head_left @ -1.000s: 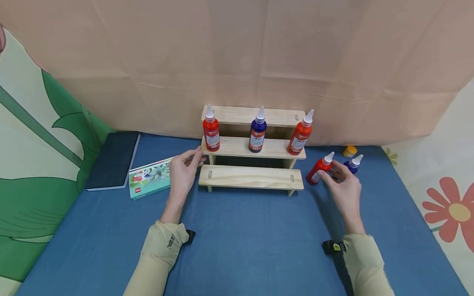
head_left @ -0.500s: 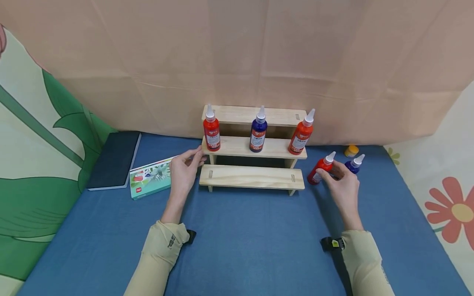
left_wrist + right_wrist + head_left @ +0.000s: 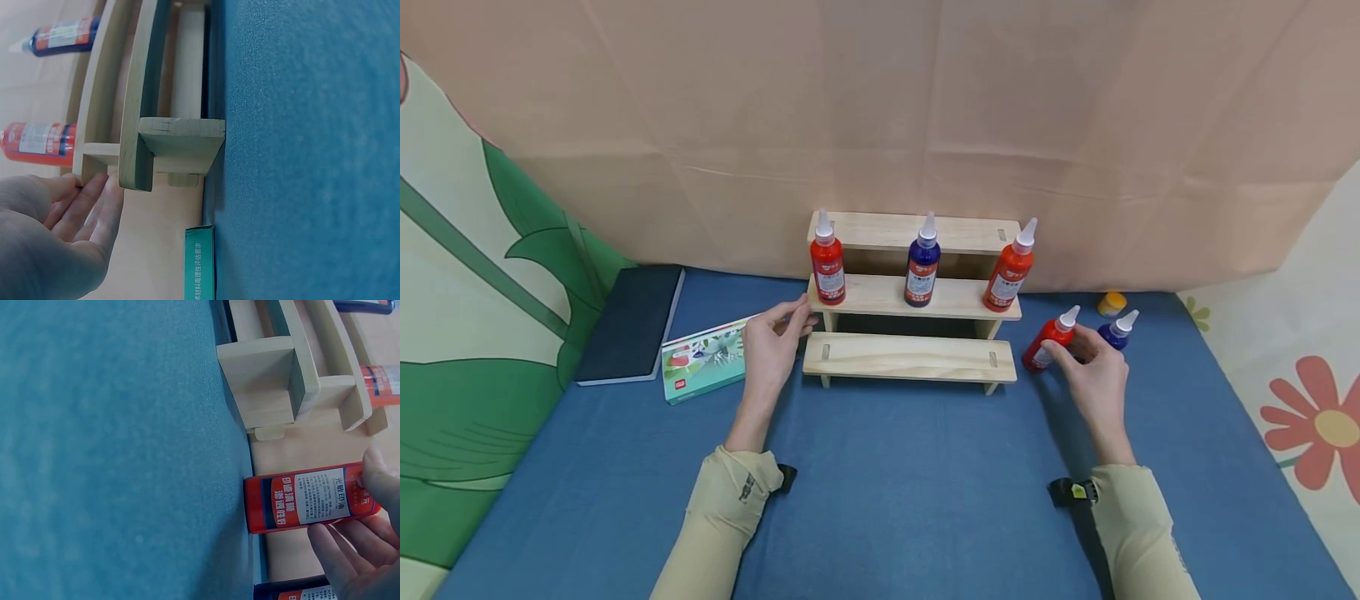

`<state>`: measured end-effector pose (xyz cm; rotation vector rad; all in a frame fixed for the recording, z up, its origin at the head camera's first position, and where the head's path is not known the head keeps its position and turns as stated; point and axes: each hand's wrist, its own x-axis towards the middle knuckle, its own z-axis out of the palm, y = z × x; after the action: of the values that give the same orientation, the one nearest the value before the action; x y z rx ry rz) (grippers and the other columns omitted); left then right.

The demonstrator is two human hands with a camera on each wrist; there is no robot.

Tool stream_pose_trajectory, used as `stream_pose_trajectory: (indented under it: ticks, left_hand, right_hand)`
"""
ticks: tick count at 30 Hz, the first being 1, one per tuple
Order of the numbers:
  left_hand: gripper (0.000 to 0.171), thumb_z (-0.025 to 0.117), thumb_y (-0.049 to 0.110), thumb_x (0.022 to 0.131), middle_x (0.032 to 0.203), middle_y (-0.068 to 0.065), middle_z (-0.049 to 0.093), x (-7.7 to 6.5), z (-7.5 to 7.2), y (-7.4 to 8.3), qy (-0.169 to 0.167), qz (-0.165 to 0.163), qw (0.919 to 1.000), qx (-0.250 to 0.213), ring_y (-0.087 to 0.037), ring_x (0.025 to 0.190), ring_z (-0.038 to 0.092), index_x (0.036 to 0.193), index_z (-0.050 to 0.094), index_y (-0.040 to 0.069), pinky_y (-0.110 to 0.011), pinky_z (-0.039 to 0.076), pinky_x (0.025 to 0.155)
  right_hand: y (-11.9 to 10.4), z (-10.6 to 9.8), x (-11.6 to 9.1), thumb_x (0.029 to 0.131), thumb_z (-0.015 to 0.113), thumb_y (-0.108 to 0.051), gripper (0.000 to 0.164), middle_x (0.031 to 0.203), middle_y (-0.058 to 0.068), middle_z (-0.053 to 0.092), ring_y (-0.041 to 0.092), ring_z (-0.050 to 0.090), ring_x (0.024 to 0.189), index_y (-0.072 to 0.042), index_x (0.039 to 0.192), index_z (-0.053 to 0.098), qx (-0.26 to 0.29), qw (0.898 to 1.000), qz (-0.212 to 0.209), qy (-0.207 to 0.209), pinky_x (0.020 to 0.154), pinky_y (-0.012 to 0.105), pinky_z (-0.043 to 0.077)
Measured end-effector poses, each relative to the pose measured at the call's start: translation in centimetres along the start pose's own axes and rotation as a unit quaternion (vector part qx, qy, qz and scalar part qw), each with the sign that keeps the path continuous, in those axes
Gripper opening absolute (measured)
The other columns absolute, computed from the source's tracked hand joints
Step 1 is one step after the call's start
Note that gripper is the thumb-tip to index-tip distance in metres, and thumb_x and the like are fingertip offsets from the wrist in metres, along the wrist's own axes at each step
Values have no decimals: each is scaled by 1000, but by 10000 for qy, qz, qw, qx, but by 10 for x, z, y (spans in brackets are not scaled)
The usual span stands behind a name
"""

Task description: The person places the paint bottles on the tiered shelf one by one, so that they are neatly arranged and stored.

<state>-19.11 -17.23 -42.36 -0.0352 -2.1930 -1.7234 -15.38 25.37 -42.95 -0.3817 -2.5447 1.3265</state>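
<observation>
My right hand grips a red stamp ink bottle with a white nozzle, thumb on one side and fingers on the other. The bottle's base is right at the blue cloth, to the right of a three-tier wooden stand. My left hand is at the left end of the stand's middle tier, thumb and fingertips pinching the board's end. On that tier are a red bottle at the left, a blue bottle in the middle and an orange-red bottle at the right.
Behind my right hand are a blue bottle and a yellow cap. A green and white box lies beside my left hand, next to a dark notebook. A beige curtain hangs behind the stand.
</observation>
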Motion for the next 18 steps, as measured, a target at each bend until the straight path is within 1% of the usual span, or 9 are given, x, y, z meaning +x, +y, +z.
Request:
stream_pose_trajectory:
  ticks: [5,11,15,18]
  left_hand:
    - [25,70,7,105,128,-20,74,0,1,1,15,2,10000,12,-37,95,79,125,76,-8,-31,67,83]
    - [26,70,8,106,129,-19,74,0,1,1,9,-70,9999,103,-37,96,79,126,76,-7,-30,66,83]
    - [26,70,9,106,128,-20,74,1,1,0,11,-80,9999,103,-37,96,79,127,76,-6,-35,67,84]
    - [26,70,10,106,126,-20,75,1,1,0,7,-70,9999,98,-36,96,79,127,76,-6,-36,67,84]
  right_hand:
    - [1,0,0,102,76,-33,63,145,21,65,39,63,132,-3,154,57,-22,10000,44,-18,115,58,51]
    - [-1,-1,-1,101,78,-32,62,143,21,66,38,63,131,-3,153,58,-10,10000,50,0,115,57,52]
    - [-2,-1,-2,101,79,-31,61,142,21,66,38,64,130,-2,151,59,-20,10000,41,21,115,57,52]
    - [-3,-1,-3,100,80,-30,62,143,22,66,39,64,130,-2,151,59,-27,10000,27,34,114,57,52]
